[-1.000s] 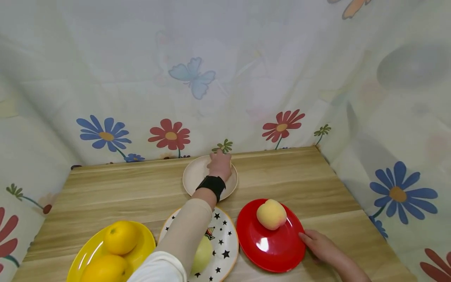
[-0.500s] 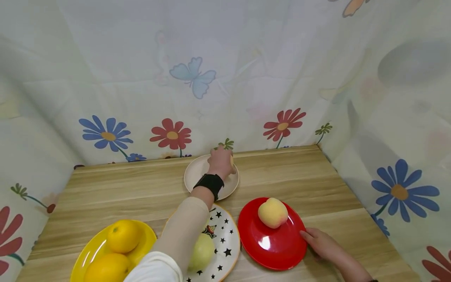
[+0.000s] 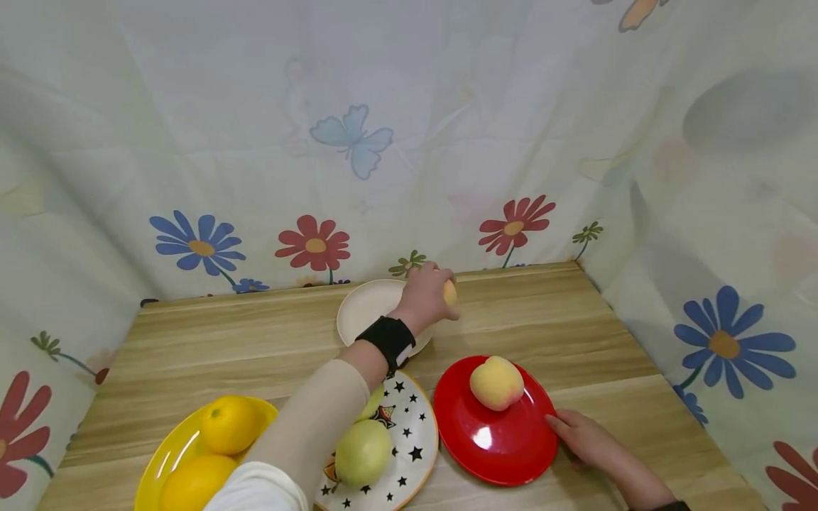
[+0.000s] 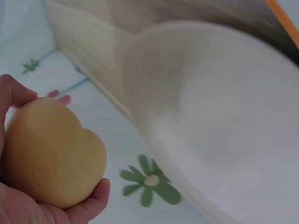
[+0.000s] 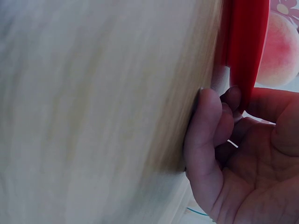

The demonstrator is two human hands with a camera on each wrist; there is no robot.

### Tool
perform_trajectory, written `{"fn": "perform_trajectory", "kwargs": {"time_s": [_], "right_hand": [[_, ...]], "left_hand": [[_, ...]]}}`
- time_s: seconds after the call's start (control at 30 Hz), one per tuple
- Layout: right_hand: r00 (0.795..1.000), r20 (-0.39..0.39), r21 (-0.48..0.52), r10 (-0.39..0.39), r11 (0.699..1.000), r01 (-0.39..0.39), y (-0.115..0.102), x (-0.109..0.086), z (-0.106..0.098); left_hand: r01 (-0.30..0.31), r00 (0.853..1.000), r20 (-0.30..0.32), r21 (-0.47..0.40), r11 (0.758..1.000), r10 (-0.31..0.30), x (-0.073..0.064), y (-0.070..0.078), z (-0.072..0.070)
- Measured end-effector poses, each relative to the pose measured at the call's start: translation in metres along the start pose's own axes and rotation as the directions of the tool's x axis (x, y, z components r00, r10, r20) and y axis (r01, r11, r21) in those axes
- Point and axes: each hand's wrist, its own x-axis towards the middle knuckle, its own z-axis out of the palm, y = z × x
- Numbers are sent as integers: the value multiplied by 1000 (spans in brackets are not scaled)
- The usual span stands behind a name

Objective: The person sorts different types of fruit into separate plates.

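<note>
My left hand (image 3: 427,298) grips a yellow peach (image 4: 56,154) between thumb and fingers, raised just beyond the right rim of a plain off-white plate (image 3: 369,312). In the left wrist view, fingertips wrap the peach from two sides and the plate shows bare. Around the rim of a red plate (image 3: 505,458), thumb above and fingers below, my right hand (image 3: 584,440) holds on at the plate's right side. Another peach (image 3: 496,383), tinged pink, rests on that red plate. In the right wrist view, the plate's edge sits between thumb and curled fingers.
A star-patterned plate (image 3: 418,429) bears pale green fruit (image 3: 363,454), partly covered by my left forearm. At the front left, a yellow plate (image 3: 156,468) carries orange-yellow fruit (image 3: 231,424). Flower-printed cloth (image 3: 358,213) walls the wooden table (image 3: 255,341) at back and sides.
My left hand has moved right with the peach, from over the off-white plate to past its rim. My right hand stays on the red plate. More of the green fruit now shows.
</note>
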Motion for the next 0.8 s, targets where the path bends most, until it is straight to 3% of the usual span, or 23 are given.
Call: {"fn": "perform_trajectory", "kwargs": {"time_s": [0.2,0.37,0.57,0.8], "right_hand": [[1000,-4,-6,17,1000,-17,3,-3,-3],[1000,7,-1,22,1000,-22,2,-3,-4],[999,21,-21,29,999,-29,-3,0,-2],[999,44,-4,-23,1000,23,-2,-1,-3]], "left_hand": [[-101,995,10,-81,992,102,-10,32,0],[-190,981,11,-143,971,194,-28,55,-2],[-260,957,96,-126,957,273,-52,79,-1],[-288,939,162,-106,952,302,-72,95,10]]}}
